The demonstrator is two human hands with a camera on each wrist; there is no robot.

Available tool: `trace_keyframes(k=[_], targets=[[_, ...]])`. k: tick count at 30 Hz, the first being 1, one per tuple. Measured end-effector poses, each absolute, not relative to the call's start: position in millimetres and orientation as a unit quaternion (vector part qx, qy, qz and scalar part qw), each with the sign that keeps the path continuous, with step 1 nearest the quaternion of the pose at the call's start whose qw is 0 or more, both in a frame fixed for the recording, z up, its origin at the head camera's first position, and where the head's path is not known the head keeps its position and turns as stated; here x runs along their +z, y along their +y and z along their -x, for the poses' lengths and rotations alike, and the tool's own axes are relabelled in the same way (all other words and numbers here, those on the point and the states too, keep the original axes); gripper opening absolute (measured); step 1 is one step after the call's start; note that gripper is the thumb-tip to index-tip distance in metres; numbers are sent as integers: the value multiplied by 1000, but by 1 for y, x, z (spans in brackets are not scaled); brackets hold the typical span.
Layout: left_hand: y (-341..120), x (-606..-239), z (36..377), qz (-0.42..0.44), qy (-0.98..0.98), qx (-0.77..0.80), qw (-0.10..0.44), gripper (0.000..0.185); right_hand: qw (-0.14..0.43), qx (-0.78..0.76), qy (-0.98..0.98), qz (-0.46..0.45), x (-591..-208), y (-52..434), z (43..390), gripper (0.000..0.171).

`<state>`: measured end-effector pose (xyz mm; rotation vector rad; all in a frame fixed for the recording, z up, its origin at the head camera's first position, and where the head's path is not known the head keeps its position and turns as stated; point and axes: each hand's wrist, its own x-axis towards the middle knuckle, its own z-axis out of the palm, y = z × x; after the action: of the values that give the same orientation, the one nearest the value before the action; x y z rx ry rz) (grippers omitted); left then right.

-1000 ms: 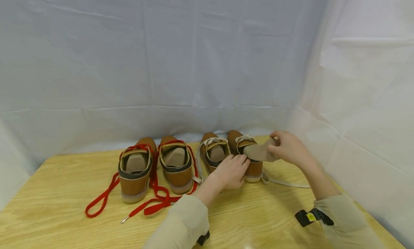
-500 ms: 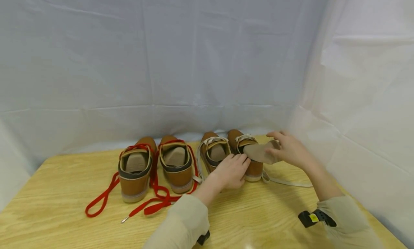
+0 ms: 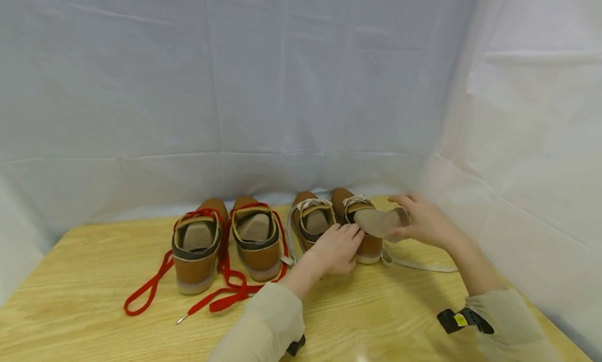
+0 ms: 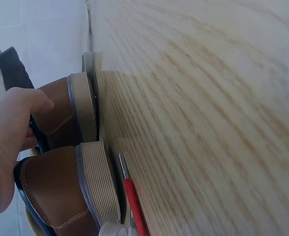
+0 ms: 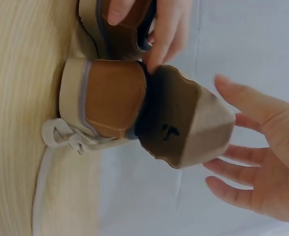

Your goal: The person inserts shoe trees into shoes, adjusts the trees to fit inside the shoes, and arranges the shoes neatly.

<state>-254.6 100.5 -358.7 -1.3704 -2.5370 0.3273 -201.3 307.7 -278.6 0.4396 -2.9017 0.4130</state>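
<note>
My left hand (image 3: 336, 249) grips the heel collar of the rightmost brown shoe (image 3: 370, 248), thumb outside the heel in the left wrist view. A beige insole (image 3: 376, 222) lies partly inside that shoe, its front end hidden, its heel end sticking up and out. My right hand (image 3: 425, 221) holds this raised end. In the right wrist view the fingertips (image 5: 233, 169) bend behind the insole's edge, and the thumb is close to its side. A dark mark shows on the insole's underside (image 5: 176, 115). The shoe's pale lace (image 5: 68, 133) trails onto the table.
A matching brown shoe (image 3: 314, 218) with pale lace stands just left. Further left are two brown shoes with red laces, one at the outer side (image 3: 194, 268) and one nearer (image 3: 261, 257). A loose red lace (image 3: 226, 302) spreads over the wooden table (image 3: 84, 289). White sheeting (image 3: 522, 158) rises behind and right.
My right hand has shifted its fingers on the insole and moved slightly right and down. The insole's raised end sits a little lower. My left hand stays on the shoe.
</note>
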Motion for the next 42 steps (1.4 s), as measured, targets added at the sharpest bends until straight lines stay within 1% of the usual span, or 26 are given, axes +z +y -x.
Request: trace_keyframes(k=[4,7,10,13,16,20,25,29,42], targets=[[101,-359,255,466,-869,113,121,59,79,131,-974,-167,-279,311,199,83],[100,-358,255,468,-867,115,125,59,68,131,-974,-170,-279,312,197,85],[100,-358,253,469,-866,119,127,59,76,128,-972,-184,-280,310,194,83],[100,-358,253,469,-866,118,128,59,100,118,-967,-200,-282,309,194,79],[100,-359,253,469,-866,114,130,58,121,113,-965,-202,-282,309,194,71],[101,-358,253,469,-866,113,128,58,133,115,-964,-201,-281,309,195,63],[100,-358,255,471,-865,112,131,60,129,110,-964,-202,-279,309,195,64],[100,-358,255,473,-864,111,135,59,121,101,-968,-195,-277,307,197,60],[100,-357,254,471,-865,109,136,58,130,77,-966,-209,-274,303,203,58]])
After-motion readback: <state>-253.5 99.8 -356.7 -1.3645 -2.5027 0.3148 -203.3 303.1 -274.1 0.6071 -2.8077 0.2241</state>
